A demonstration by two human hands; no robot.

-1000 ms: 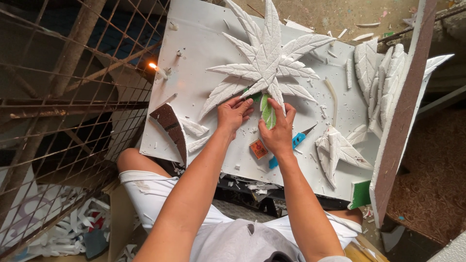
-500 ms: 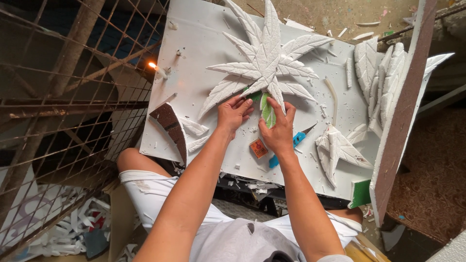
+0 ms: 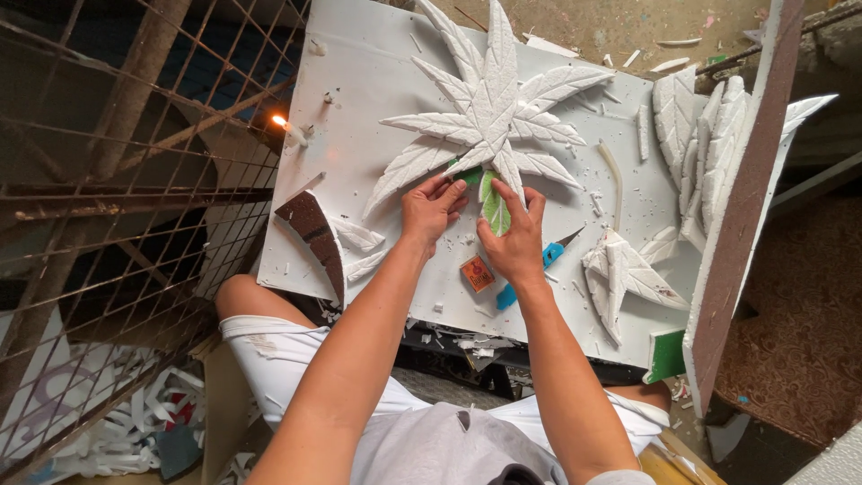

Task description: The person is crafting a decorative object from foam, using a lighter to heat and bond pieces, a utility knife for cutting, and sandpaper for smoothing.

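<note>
At the centre of the frame, the right hand point(image 3: 514, 242) pinches a green leaf-shaped foam piece point(image 3: 494, 208) against the white foam board point(image 3: 359, 117), below the white carved foam leaf cluster point(image 3: 489, 117), while the left hand point(image 3: 429, 208) presses fingertips beside it, apparently steadying it.

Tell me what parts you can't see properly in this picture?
Head view:
- Green leaf piece: lower end hidden under the right hand.
- Blue cutter: middle hidden by that hand.
- Small orange box: print too small.
- Left hand: fingertips tucked under a white foam leaf.
</note>
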